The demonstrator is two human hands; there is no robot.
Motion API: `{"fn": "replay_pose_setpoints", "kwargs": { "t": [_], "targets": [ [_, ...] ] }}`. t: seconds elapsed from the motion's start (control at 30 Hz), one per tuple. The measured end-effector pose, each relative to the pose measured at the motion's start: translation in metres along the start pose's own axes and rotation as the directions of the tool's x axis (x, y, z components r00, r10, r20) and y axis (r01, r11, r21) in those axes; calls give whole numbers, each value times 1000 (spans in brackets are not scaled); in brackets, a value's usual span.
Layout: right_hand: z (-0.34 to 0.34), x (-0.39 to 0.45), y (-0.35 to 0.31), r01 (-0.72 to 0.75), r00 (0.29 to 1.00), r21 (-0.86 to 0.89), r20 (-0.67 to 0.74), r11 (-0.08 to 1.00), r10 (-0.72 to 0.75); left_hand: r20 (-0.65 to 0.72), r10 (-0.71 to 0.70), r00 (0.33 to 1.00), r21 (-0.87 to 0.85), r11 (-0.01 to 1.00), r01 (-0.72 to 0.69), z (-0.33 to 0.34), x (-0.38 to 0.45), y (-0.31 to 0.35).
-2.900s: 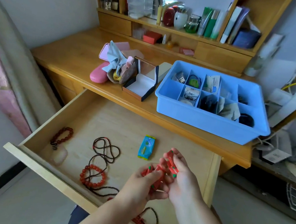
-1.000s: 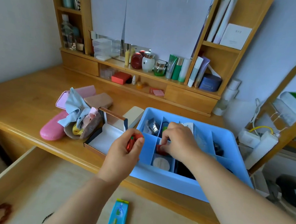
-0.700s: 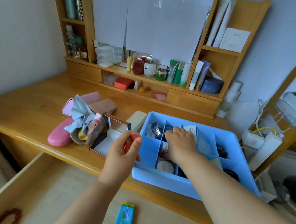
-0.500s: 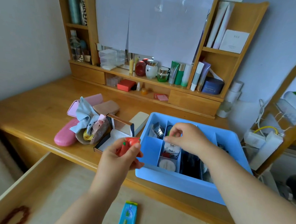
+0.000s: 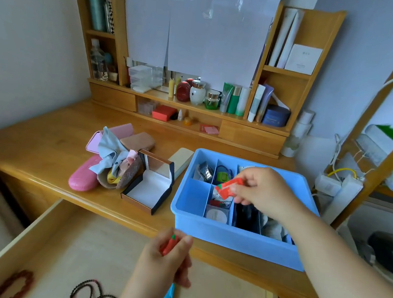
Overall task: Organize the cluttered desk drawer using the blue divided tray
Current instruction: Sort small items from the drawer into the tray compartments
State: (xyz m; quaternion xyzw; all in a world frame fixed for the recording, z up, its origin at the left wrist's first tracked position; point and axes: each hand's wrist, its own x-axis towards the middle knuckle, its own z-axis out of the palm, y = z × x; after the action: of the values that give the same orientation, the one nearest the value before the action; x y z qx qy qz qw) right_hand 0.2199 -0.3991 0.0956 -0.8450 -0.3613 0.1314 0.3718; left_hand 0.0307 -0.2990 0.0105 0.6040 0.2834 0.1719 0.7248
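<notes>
Right hand: now lifted over blue tray on bench, fingers pinching red packet above mid cells. Left hand: dropped back over drawer, fingers clamped on 2nd red item. Sorting ongoing; beads etc. still in drawer.

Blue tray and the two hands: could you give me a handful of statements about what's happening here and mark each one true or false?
1. The right hand pinches a small red packet above the blue tray. True.
2. The left hand holds nothing. False: it grips a small red item over the open drawer.
3. The blue tray sits inside the drawer. False: it stands on the desk, behind the drawer.
4. The little gift box beside the tray is open. True.
5. The pink case lies in the tray. False: it lies on the desk, left of the gift box.
6. Bead strings lie in the drawer. True.
</notes>
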Motion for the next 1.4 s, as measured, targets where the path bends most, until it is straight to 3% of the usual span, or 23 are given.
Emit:
{"fn": "replay_pose_setpoints", "kwargs": {
  "t": [0.1, 0.23, 0.37, 0.5, 0.63, 0.7, 0.73, 0.8, 0.9, 0.97, 1.1, 1.27, 1.33, 1.4],
  "targets": [
    [7, 19, 8, -8, 999, -355, 34, 935, 22, -8, -72, 997, -3, 997, 72, -2, -15, -21],
    [33, 36, 13, 26, 998, -699, 63, 715, 26, -40, -296, 954, -257, 926, 276, -5, -25, -41],
    [48, 44, 16, 51, 997, -853, 72, 520, 21, 50, -405, 913, -415, 823, 388, -12, -22, -45],
    [58, 51, 22, 75, 996, -895, 50, 440, -67, 145, -411, 900, -354, 828, 435, -24, -22, -49],
    [47, 54, 20, -26, 998, -821, 12, 571, 62, 128, -302, 945, -278, 903, 327, -28, -20, -51],
    [28, 46, 11, -102, 995, -645, -68, 758, 76, 122, -237, 964, -270, 927, 262, -26, -18, -45],
    [22, 37, 6, -89, 989, -508, -146, 857, 16, 126, -194, 973, -262, 939, 221, -25, -18, -43],
    [24, 8, -2, 49, 979, -252, -180, 967, -96, 133, -106, 985, -262, 955, 138, -20, -16, -39],
    [51, -44, -14, 31, 969, -25, 245, 999, -23, 100, -2, 995, -226, 974, 25, -12, -17, -33],
    [62, -62, -13, -63, 928, 93, 371, 994, 24, 105, 46, 993, -227, 974, -21, -7, -18, -30],
    [61, -70, -11, -200, 920, 349, 388, 916, 53, 111, 127, 986, -243, 965, -97, 0, -21, -31],
    [60, -67, -17, -249, 886, 326, 458, 912, 78, 22, 123, 992, -274, 955, -112, 6, -20, -38],
    [51, -57, -18, -216, 916, 292, 390, 932, 90, -5, 89, 996, -285, 955, -87, 6, -18, -43],
    [33, -39, -17, -132, 977, 192, 191, 972, 95, -54, 26, 998, -305, 952, -42, 3, -15, -50]
  ]
}}
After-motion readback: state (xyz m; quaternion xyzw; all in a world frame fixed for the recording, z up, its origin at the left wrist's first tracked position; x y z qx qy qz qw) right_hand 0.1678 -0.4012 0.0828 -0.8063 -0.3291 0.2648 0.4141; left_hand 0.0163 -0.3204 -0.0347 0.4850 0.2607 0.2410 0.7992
